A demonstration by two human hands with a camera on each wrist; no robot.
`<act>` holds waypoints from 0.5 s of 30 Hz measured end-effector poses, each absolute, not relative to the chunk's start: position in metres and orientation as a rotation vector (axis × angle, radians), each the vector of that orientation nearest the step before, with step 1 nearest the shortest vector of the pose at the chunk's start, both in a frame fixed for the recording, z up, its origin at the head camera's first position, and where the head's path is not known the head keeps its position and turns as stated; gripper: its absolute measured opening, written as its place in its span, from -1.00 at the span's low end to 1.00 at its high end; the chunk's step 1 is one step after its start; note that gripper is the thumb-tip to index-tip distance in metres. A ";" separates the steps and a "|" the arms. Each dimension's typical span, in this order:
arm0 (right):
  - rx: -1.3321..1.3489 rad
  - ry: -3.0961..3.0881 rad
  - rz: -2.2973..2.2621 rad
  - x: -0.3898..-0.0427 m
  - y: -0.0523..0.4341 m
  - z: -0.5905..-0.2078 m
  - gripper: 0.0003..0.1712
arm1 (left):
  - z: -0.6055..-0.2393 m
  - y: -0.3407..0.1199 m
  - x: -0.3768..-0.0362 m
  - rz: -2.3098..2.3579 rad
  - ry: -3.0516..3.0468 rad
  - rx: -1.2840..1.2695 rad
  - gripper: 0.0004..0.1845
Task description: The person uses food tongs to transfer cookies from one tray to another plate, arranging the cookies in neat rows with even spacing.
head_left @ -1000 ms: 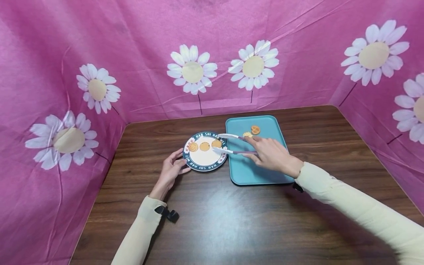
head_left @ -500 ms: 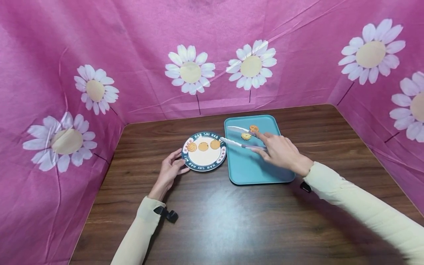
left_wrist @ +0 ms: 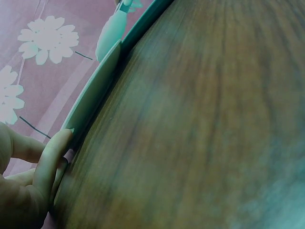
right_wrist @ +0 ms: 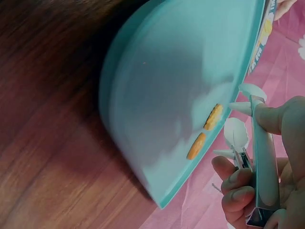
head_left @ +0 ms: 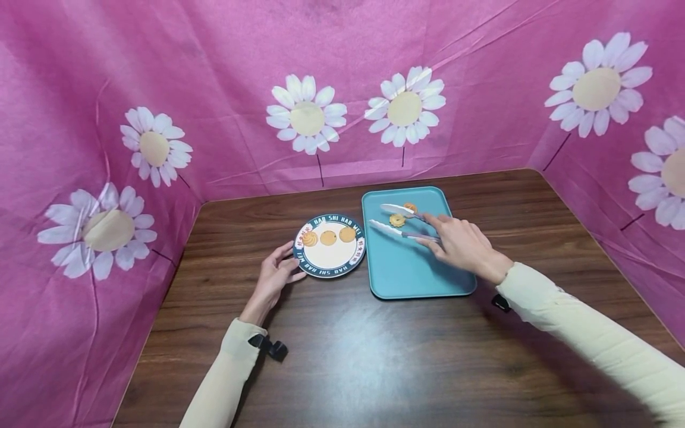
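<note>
My left hand (head_left: 275, 276) holds the left rim of a round plate (head_left: 327, 261), white with a dark green lettered border. On it lie a swirl cookie (head_left: 310, 239) and two round flat cookies (head_left: 329, 238) in a row. With my right hand (head_left: 464, 246) I grip a pair of tongs (head_left: 386, 228) with white, scalloped tips. Its arms stand apart above the blue-green tray (head_left: 407, 276), nothing between them. A pale yellow flower-shaped cookie (head_left: 397, 220) lies between the arms in the head view. Behind it, the pretzel cookie (head_left: 410, 207) is partly hidden by the upper arm.
The tray stands just right of the plate on a dark wooden table (head_left: 342, 356). A pink cloth (head_left: 235, 119) with white daisies hangs behind the table and at both sides. Black camera straps (head_left: 270, 346) sit at the wrists.
My right hand has drawn the spread tongs rightward from over the plate's right-hand cookie to above the tray's cookies. My left hand stays at the plate's rim.
</note>
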State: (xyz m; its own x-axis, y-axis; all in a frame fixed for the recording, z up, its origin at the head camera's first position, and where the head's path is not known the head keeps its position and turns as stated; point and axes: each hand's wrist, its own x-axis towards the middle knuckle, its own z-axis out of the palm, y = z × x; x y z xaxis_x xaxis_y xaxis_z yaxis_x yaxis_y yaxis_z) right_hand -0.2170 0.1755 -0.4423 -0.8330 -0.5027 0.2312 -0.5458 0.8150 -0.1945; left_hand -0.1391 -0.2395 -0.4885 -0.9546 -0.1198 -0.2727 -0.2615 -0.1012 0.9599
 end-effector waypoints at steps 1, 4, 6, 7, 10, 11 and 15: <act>0.826 -2.831 0.377 -0.217 0.177 -0.443 -0.32 | -0.489 -0.240 -0.139 2.221 2.037 -0.435 -0.34; 0.834 -2.837 0.370 -0.217 0.179 -0.444 -0.32 | -0.489 -0.239 -0.139 2.227 2.036 -0.432 -0.34; 0.836 -2.841 0.368 -0.217 0.181 -0.444 -0.33 | -0.489 -0.240 -0.139 2.228 2.039 -0.425 -0.34; 0.837 -2.843 0.370 -0.217 0.181 -0.444 -0.33 | -0.490 -0.240 -0.140 2.231 2.039 -0.423 -0.34; 0.826 -2.846 0.375 -0.218 0.183 -0.445 -0.34 | -0.490 -0.240 -0.140 2.230 2.043 -0.416 -0.34; 0.824 -2.847 0.374 -0.218 0.184 -0.446 -0.35 | -0.490 -0.240 -0.140 2.227 2.046 -0.414 -0.34; 0.813 -2.854 0.369 -0.219 0.187 -0.447 -0.35 | -0.490 -0.240 -0.140 2.226 2.043 -0.418 -0.34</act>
State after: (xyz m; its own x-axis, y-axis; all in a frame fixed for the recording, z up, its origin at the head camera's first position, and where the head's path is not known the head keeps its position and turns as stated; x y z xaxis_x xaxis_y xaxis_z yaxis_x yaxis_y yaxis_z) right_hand -0.2185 0.1870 -0.4469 -0.8415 -0.4975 0.2107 -0.5348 0.8226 -0.1931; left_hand -0.1401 -0.2405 -0.4904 -0.9583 -0.1172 -0.2606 -0.2496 -0.1004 0.9631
